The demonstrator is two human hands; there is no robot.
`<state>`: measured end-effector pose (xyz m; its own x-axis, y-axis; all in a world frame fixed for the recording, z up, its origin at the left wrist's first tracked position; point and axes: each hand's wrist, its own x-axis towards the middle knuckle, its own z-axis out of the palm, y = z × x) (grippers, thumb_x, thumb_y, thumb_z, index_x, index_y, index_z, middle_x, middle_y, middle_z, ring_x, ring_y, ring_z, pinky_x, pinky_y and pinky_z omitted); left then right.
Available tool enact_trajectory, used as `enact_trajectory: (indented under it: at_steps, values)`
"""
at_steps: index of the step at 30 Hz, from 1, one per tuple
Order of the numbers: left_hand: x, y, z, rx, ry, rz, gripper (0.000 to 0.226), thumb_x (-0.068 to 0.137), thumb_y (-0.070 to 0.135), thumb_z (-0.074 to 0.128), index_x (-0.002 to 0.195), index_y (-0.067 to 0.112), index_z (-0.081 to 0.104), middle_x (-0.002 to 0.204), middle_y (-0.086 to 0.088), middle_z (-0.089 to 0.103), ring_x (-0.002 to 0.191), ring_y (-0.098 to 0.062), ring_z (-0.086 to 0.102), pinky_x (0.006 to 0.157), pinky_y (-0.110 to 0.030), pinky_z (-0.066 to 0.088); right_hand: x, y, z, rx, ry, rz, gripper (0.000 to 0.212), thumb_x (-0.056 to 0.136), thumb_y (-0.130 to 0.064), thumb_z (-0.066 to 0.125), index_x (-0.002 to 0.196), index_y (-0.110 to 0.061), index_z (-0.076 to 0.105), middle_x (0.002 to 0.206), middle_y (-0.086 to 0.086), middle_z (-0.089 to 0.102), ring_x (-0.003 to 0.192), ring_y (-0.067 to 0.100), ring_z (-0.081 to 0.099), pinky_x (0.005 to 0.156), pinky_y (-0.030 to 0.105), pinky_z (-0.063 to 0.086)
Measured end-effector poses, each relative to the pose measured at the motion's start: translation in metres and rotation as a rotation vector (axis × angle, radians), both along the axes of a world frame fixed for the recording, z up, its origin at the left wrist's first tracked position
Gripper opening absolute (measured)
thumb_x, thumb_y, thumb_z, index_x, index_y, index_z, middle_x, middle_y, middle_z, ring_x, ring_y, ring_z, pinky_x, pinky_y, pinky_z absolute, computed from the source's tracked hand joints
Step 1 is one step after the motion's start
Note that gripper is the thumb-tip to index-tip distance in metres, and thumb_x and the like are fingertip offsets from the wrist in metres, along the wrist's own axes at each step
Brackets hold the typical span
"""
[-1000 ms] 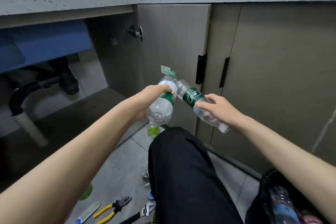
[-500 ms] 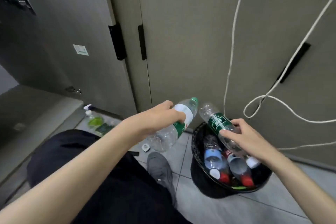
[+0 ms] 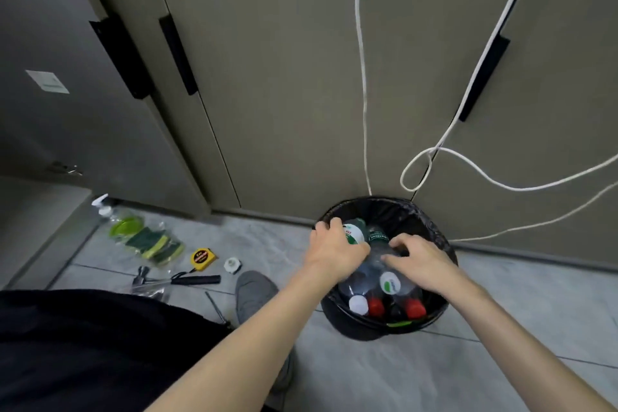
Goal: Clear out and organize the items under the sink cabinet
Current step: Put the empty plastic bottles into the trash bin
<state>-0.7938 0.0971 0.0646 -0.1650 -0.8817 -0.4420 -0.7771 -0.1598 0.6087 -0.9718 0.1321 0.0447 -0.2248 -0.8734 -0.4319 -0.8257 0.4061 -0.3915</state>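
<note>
A black lined trash bin [image 3: 438, 231] stands on the tiled floor against the cabinet doors. Both of my hands reach down into it. My left hand [image 3: 334, 256] grips a clear plastic bottle with a white and green label [image 3: 353, 233]. My right hand [image 3: 419, 261] curls over a second clear bottle with a dark green label [image 3: 377, 237]. The two bottles lie side by side on top of several other bottles [image 3: 389, 284], whose red and white caps point toward me.
On the floor to the left lie a soap dispenser [image 3: 112, 219], sponges [image 3: 155, 242], a yellow tape measure [image 3: 202, 257], a hammer [image 3: 177, 279] and a white round part [image 3: 233, 264]. My grey shoe [image 3: 255, 291] is beside the bin. White cords [image 3: 363, 94] hang over the closed doors.
The view swung from the open sink cabinet down to the bin. Both hands carried their bottles right and lowered them into the bin.
</note>
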Motion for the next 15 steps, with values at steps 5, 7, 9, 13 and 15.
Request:
enact_trajectory:
  at_steps: [5,7,9,13,15]
  values:
    - [0.015,-0.005,0.004,-0.088,-0.081,-0.129,0.040,0.087,0.043,0.054,0.122,0.024,0.059,0.126,-0.005,0.057,0.120,-0.029,0.053,0.094,-0.039,0.047,0.015,-0.011,0.010,-0.088,0.039,0.037,0.028,0.085,-0.050,0.062,0.111,-0.040,0.065,0.114,-0.012,0.069,0.106,0.020,0.065,0.093,0.039,0.052]
    - [0.034,-0.014,0.021,-0.117,-0.109,-0.185,0.029,0.086,0.043,0.054,0.107,0.028,0.067,0.114,-0.003,0.068,0.110,-0.030,0.060,0.083,-0.034,0.047,0.028,-0.020,0.023,-0.174,-0.026,0.067,0.016,0.086,-0.046,0.062,0.100,-0.041,0.067,0.102,-0.020,0.070,0.099,0.014,0.066,0.090,0.038,0.053]
    - [0.065,-0.026,0.044,-0.159,-0.169,-0.221,0.026,0.084,0.044,0.054,0.093,0.026,0.070,0.103,-0.004,0.072,0.103,-0.030,0.062,0.079,-0.032,0.046,0.051,-0.034,0.040,-0.260,-0.099,0.118,0.006,0.085,-0.043,0.063,0.090,-0.043,0.067,0.090,-0.025,0.070,0.091,0.007,0.067,0.085,0.035,0.053]
    - [0.165,-0.052,0.090,-0.186,-0.344,-0.148,0.031,0.084,0.045,0.051,0.078,0.019,0.066,0.079,0.001,0.071,0.082,-0.024,0.065,0.067,-0.030,0.046,0.128,-0.067,0.074,-0.363,-0.180,0.270,0.007,0.083,-0.041,0.064,0.084,-0.042,0.070,0.079,-0.027,0.069,0.087,0.005,0.066,0.081,0.032,0.051]
    - [0.227,-0.061,0.107,-0.186,-0.459,-0.060,0.030,0.084,0.043,0.052,0.081,0.017,0.065,0.077,0.001,0.069,0.078,-0.025,0.063,0.062,-0.029,0.041,0.176,-0.084,0.088,-0.365,-0.194,0.379,0.008,0.084,-0.040,0.064,0.085,-0.041,0.071,0.080,-0.023,0.070,0.087,0.011,0.065,0.083,0.033,0.053]
